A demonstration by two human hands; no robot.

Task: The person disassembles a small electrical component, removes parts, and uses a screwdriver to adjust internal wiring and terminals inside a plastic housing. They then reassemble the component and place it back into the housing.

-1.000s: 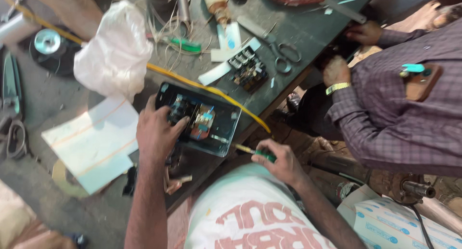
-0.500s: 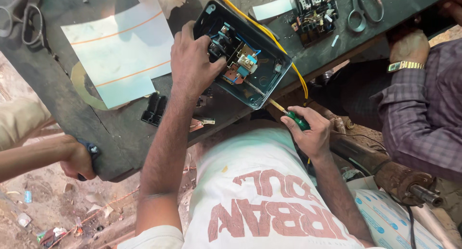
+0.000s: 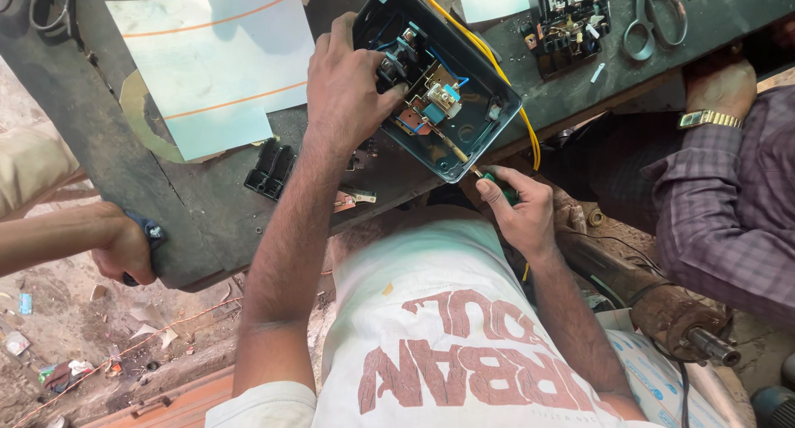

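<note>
A rectangular dark switch box (image 3: 451,105) of glossy moulded plastic lies open and tilted at the near edge of the scuffed grey workbench (image 3: 207,204), its inside crowded with blue and orange parts, thin wires and a yellow cable (image 3: 509,84) curling over its right rim. The left hand (image 3: 348,93) lies spread on the box's left half with fingers pressing among the parts, while the right hand (image 3: 517,209) is closed around the green handle of a screwdriver (image 3: 472,167) just near of the box, its thin shaft slanting up inside. The tip is lost among the fittings, and another person's hand (image 3: 124,250) grips the bench's left end, with a plaid sleeve (image 3: 720,204) cut off at right.
</note>
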